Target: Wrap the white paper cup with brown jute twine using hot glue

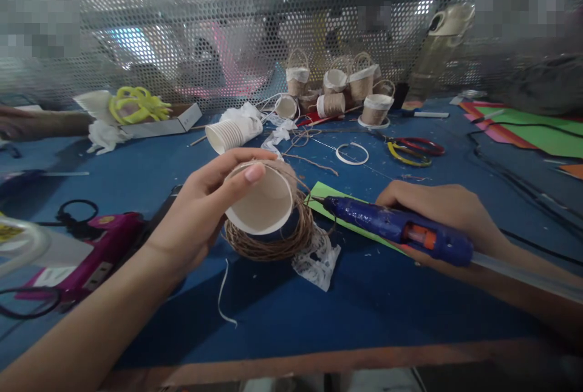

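Observation:
My left hand (200, 210) is closed round a white paper cup (262, 201), its open mouth facing me and brown twine at its upper rim. In my right hand (437, 216) is a blue glue gun (378, 222) with a clear glue stick out of its back end. The nozzle points left, close to the cup's right side; whether it touches cannot be made out. Below the cup lies a coil of brown twine (268, 246), with a piece of white lace (319, 258) beside it. A green paper strip (359, 228) lies under the glue gun.
Behind stand several twine-wrapped cups (362, 85) and a stack of paper cups (223, 137). Scissors (412, 150) and a white ring (351, 153) lie right of centre. A magenta power strip (91, 258) with cables sits left. Another person's arm (45, 124) reaches in at far left.

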A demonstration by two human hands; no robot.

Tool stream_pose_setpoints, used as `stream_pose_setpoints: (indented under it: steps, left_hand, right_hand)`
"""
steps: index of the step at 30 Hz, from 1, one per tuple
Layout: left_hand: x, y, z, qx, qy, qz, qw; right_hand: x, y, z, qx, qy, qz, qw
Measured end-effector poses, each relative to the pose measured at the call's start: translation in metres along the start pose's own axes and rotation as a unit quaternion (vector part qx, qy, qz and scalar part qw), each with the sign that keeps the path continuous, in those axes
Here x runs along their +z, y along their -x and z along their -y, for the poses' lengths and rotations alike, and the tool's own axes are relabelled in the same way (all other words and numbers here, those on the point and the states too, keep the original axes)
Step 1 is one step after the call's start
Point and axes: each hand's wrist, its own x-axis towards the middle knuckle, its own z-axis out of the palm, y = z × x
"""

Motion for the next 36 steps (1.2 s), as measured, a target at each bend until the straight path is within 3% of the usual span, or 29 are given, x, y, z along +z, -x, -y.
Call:
stream_pose_setpoints:
  steps: [7, 15, 19, 23, 28, 36]
  left_hand:
    - [0.002, 0.002, -0.004, 0.001, -0.01, 0.009, 1.0]
    - [-0.002, 0.001, 0.0, 0.007, -0.028, 0.044, 0.999]
    - [-0.004, 0.001, 0.001, 0.04, -0.032, 0.072, 0.996]
    - [-0.003, 0.0, 0.003, 0.106, -0.024, 0.121, 0.987]
    - [-0.001, 0.002, 0.004, 0.178, -0.036, 0.164, 0.969]
    - [-0.002, 0.007, 0.006, 0.21, -0.03, 0.174, 0.962]
  right_hand:
    - [-0.014, 0.005, 0.008, 0.036, -0.013, -0.124, 0.992]
    - [-0.017, -0.013, -0.014, 0.107, -0.033, -0.217, 0.97]
    - [-0.018, -0.013, -0.016, 0.118, -0.051, -0.2, 0.971]
    - [-0.02, -0.003, -0.007, 0.037, -0.136, -0.145, 0.979]
    - [-0.021, 0.003, 0.0, -0.024, -0.234, -0.079, 0.969]
    - [-0.018, 0.004, 0.002, -0.041, -0.281, -0.074, 0.956]
